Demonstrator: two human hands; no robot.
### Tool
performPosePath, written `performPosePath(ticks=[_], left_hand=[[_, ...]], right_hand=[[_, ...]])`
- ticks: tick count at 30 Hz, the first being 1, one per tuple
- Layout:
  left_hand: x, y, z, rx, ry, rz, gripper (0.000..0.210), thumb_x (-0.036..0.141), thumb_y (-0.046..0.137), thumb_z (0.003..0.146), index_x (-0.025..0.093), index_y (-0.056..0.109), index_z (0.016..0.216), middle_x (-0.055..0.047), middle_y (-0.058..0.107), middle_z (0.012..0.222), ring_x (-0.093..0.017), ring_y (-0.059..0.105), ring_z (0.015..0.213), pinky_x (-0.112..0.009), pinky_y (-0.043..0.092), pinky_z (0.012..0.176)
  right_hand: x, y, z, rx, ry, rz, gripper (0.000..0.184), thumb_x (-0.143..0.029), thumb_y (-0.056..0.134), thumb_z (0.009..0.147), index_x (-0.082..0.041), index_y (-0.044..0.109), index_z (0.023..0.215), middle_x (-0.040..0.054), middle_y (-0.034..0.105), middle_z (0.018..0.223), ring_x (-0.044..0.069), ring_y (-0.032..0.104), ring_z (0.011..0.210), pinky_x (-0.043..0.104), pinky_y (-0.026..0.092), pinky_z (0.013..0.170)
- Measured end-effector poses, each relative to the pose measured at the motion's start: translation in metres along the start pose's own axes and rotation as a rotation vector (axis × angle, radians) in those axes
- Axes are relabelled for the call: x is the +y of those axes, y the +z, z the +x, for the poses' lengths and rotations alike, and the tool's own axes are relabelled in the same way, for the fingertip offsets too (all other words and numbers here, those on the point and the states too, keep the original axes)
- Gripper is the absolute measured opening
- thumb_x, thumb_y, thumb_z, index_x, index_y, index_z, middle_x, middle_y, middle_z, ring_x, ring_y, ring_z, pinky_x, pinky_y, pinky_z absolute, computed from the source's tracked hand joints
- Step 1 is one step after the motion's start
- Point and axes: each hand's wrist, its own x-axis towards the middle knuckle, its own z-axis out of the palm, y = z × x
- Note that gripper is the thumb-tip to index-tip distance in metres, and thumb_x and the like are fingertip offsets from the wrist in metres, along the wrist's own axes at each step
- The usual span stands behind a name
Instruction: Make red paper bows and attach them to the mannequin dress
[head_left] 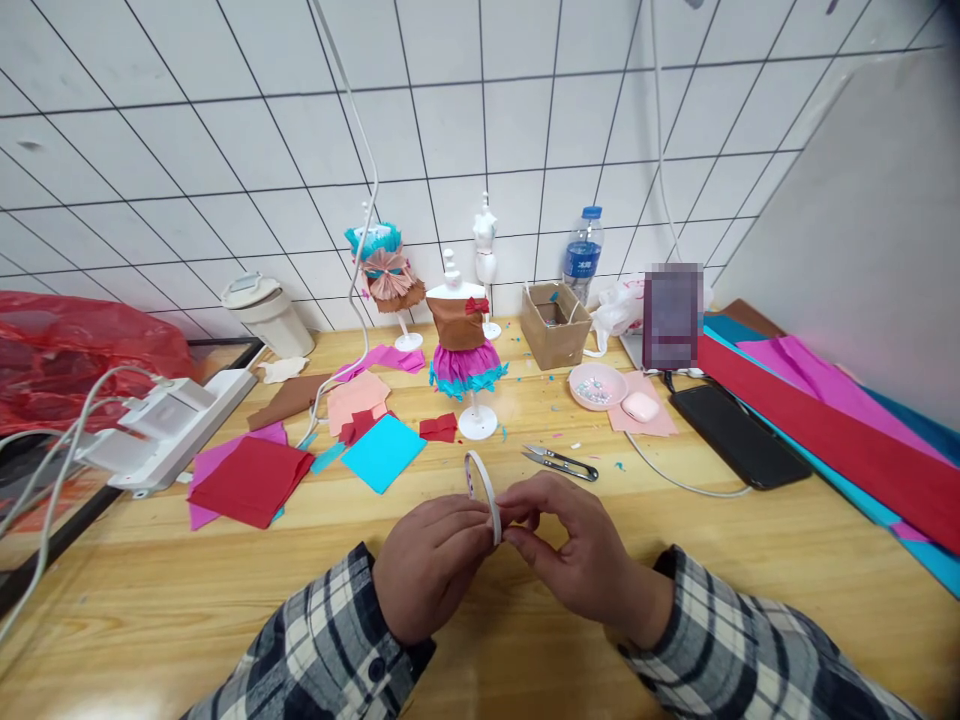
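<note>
Close to the table's front, my left hand (431, 562) is closed around the lower part of a narrow white roll of tape (485, 484), which stands on edge. The thumb and fingers of my right hand (576, 548) pinch at the roll's right side; whether a loose tape end is between them I cannot make out. Just beyond lie thread snips (566, 464). A mini dress form (459, 330) wears a brown top with a red bow and a magenta and turquoise skirt. Left of it are a turquoise fabric square (385, 453) and a red fabric piece (253, 480).
Behind stand another dressed form (390, 270), a bare white form (485, 240), a cardboard box (555, 325) and a water bottle (583, 255). A pink dish (598, 386) holds small shiny bits. Rightward lie a black phone (739, 435) and fabric strips (832, 430); a power strip (184, 430) is left.
</note>
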Motion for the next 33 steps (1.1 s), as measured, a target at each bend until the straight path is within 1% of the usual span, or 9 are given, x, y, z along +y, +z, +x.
performPosePath(ticks=[8, 14, 17, 19, 22, 24, 26, 29, 33], left_hand=[[-0.0012, 0.0004, 0.0035, -0.029, 0.048, 0.040, 0.026, 0.010, 0.047, 0.091, 0.016, 0.061, 0.111, -0.009, 0.074, 0.100, -0.018, 0.066, 0.104, -0.032, 0.057, 0.087], [-0.0026, 0.0012, 0.0032, -0.041, 0.092, 0.093, 0.020, 0.014, 0.048, 0.093, 0.016, 0.064, 0.105, -0.009, 0.074, 0.102, -0.018, 0.066, 0.105, -0.031, 0.057, 0.087], [-0.0041, 0.0024, 0.0007, -0.048, 0.104, 0.124, 0.020, 0.016, 0.048, 0.094, 0.017, 0.065, 0.103, -0.008, 0.074, 0.103, -0.019, 0.064, 0.109, -0.032, 0.056, 0.089], [-0.0052, 0.0034, -0.0015, -0.056, 0.086, 0.121, 0.021, 0.016, 0.049, 0.093, 0.017, 0.064, 0.108, -0.009, 0.073, 0.105, -0.021, 0.063, 0.111, -0.036, 0.054, 0.092], [-0.0049, 0.0033, -0.0029, -0.065, 0.057, 0.073, 0.027, 0.020, 0.055, 0.089, 0.015, 0.060, 0.115, -0.011, 0.072, 0.107, -0.023, 0.061, 0.113, -0.039, 0.053, 0.094], [-0.0029, 0.0021, -0.0020, -0.039, 0.042, 0.027, 0.026, 0.016, 0.055, 0.088, 0.016, 0.059, 0.113, -0.011, 0.073, 0.103, -0.022, 0.063, 0.110, -0.037, 0.054, 0.091], [-0.0006, 0.0009, -0.0006, -0.013, 0.021, -0.029, 0.023, 0.011, 0.052, 0.087, 0.017, 0.060, 0.107, -0.009, 0.074, 0.096, -0.019, 0.066, 0.102, -0.033, 0.055, 0.086], [0.0008, 0.0007, -0.0008, -0.036, -0.003, -0.116, 0.021, 0.012, 0.051, 0.086, 0.017, 0.059, 0.105, -0.008, 0.073, 0.089, -0.019, 0.067, 0.094, -0.030, 0.055, 0.081], [-0.0010, 0.0021, -0.0054, -0.054, -0.025, -0.181, 0.024, 0.014, 0.047, 0.088, 0.018, 0.058, 0.109, -0.008, 0.072, 0.087, -0.019, 0.067, 0.092, -0.029, 0.054, 0.079]], right_hand=[[-0.0018, -0.0024, -0.0008, 0.000, -0.020, -0.017, 0.034, -0.009, 0.059, 0.080, -0.024, 0.056, 0.111, 0.0007, 0.066, 0.084, 0.014, 0.058, 0.073, 0.028, 0.050, 0.068], [-0.0014, -0.0017, -0.0042, 0.017, -0.006, -0.004, 0.039, -0.012, 0.060, 0.081, -0.024, 0.050, 0.116, 0.0025, 0.066, 0.091, 0.014, 0.060, 0.074, 0.027, 0.052, 0.065], [0.0005, -0.0004, -0.0062, 0.033, -0.031, -0.001, 0.034, -0.012, 0.060, 0.082, -0.024, 0.052, 0.112, 0.0042, 0.065, 0.096, 0.014, 0.061, 0.077, 0.026, 0.052, 0.063], [0.0022, 0.0005, -0.0070, 0.033, -0.033, -0.007, 0.032, -0.013, 0.061, 0.082, -0.024, 0.053, 0.111, 0.0040, 0.065, 0.095, 0.014, 0.061, 0.076, 0.027, 0.053, 0.064], [0.0040, 0.0019, -0.0078, 0.006, 0.012, 0.003, 0.036, -0.013, 0.063, 0.081, -0.025, 0.051, 0.113, 0.0021, 0.066, 0.089, 0.014, 0.062, 0.073, 0.029, 0.053, 0.066], [0.0043, 0.0025, -0.0077, -0.016, 0.051, 0.031, 0.036, -0.014, 0.064, 0.081, -0.025, 0.050, 0.112, 0.0017, 0.066, 0.088, 0.015, 0.063, 0.073, 0.029, 0.052, 0.066], [0.0039, 0.0027, -0.0067, -0.022, 0.079, 0.063, 0.035, -0.015, 0.064, 0.081, -0.025, 0.050, 0.111, 0.0014, 0.067, 0.089, 0.014, 0.062, 0.072, 0.029, 0.052, 0.066], [0.0029, 0.0026, -0.0042, -0.013, 0.121, 0.147, 0.033, -0.016, 0.062, 0.082, -0.024, 0.048, 0.111, 0.0010, 0.068, 0.086, 0.013, 0.061, 0.069, 0.027, 0.051, 0.063], [0.0018, 0.0025, -0.0019, -0.011, 0.189, 0.287, 0.030, -0.018, 0.060, 0.085, -0.024, 0.046, 0.111, 0.0007, 0.067, 0.082, 0.013, 0.061, 0.067, 0.026, 0.050, 0.061]])
